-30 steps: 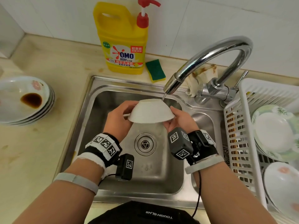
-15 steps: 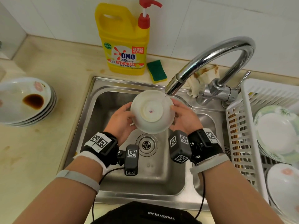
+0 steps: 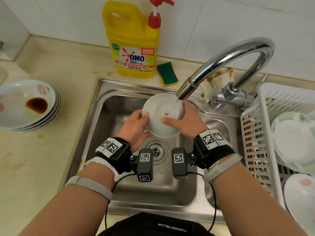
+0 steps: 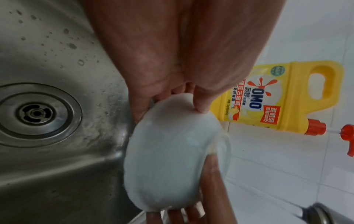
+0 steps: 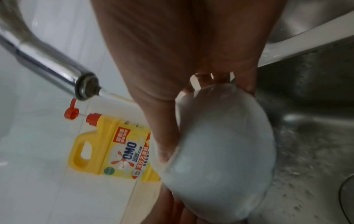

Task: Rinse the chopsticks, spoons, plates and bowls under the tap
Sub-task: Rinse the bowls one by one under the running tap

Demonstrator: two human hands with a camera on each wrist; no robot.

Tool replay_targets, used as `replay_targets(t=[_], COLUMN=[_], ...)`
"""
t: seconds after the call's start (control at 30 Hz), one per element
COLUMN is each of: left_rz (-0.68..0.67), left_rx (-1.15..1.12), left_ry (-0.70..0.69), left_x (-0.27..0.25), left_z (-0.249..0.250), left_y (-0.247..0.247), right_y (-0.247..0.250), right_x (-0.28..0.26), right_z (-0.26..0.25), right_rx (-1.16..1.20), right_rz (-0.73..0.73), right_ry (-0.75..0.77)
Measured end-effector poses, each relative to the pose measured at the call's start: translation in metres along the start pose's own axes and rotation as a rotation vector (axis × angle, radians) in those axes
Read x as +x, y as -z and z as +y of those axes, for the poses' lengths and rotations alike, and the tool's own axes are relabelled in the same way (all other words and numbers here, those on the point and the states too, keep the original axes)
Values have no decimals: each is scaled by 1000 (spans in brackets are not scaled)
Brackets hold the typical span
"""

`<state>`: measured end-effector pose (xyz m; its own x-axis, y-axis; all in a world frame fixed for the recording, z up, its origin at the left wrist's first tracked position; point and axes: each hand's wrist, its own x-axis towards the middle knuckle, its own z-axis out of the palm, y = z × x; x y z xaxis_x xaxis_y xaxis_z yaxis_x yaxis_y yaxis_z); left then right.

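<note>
Head view, centre of frame: both hands are gripping the white bowl [image 3: 162,116] over the sink [image 3: 105,106], tilted, sitting right under the tap [image 3: 185,89] spout. Left hand [image 3: 136,128] is clutching its left rim with thumb on top, right hand [image 3: 185,121] is pinching the other side.

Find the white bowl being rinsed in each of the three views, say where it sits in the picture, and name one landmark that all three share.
Head: the white bowl sits at centre, base up, under the tap spout.
Left wrist: the bowl fills the lower middle, right of the drain.
Right wrist: the bowl lies at lower right, below the palm.
Shared landmark: the yellow detergent bottle.
</note>
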<state>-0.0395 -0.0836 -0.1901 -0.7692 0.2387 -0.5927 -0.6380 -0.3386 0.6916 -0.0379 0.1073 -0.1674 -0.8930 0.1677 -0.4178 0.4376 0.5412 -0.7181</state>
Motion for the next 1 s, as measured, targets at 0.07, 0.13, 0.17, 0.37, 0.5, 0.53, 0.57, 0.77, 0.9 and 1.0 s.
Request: replay_targets(t=[0.07, 0.13, 0.17, 0.37, 0.5, 0.53, 0.57, 0.77, 0.9, 1.0], left_rz=[-11, -24, -29, -26, -25, -24, -23, -55, -73, -79], left_rx=[3, 10, 16, 52, 66, 63, 56, 54, 42, 44], left_ry=[13, 17, 17, 9, 9, 10, 12, 12, 9, 8], left_x=[0, 0, -1, -1, 0, 0, 0, -1, -1, -1], left_z=[-4, -7, -8, -2, 1, 2, 2, 1, 0, 0], left_y=[-5, -8, -9, -4, -3, -3, -3, -6, -7, -7], right_y=[-1, -3, -4, -5, 0, 2, 5, 2, -2, -9], right_x=[-4, -3, -1, -2, -7, -8, -7, -5, -10, -4], right_z=[-8, -10, -9, -3, 8, 9, 10, 11, -5, -8], right_rx=[24, 69, 96, 223, 331, 346, 325, 54, 102, 152], right_rz=[76, 158, 189, 162, 54, 27, 4, 3, 132, 193], right_ry=[-37, -90, -105, -116, -73, -59, -46, -30, -58, -100])
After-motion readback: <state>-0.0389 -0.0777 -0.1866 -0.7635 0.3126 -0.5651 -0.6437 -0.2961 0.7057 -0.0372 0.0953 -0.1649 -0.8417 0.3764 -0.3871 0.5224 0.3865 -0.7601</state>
